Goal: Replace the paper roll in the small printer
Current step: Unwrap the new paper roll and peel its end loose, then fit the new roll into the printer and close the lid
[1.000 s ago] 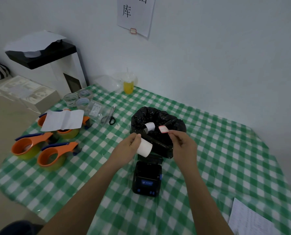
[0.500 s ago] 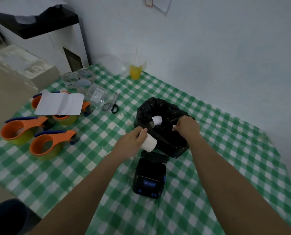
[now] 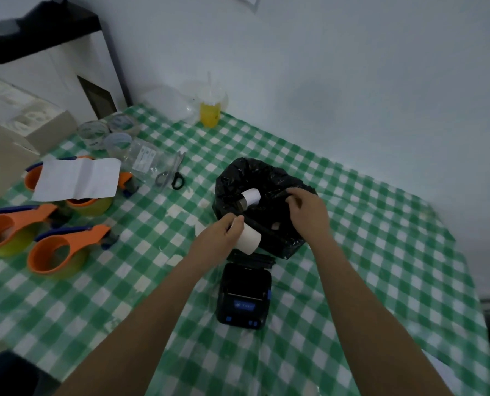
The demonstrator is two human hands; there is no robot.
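Plainly white paper roll (image 3: 248, 238), left hand (image 3: 219, 234) gripped

The right hand (image 3: 306, 212) hides part of the black bag's (image 3: 238, 178) inside.

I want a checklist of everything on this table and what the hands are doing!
Surface: green-and-white checked tablecloth.
Job's things: small black printer near the table's front; white paper roll just behind it; another roll inside the black bag.
Clutter: orange tape dispensers, scissors, folded paper, yellow drink cup.
Grippers: left hand holds the paper roll; right hand at the bag's rim, grip unclear.
Cables: nothing seen.
Surroundings: pale wall.
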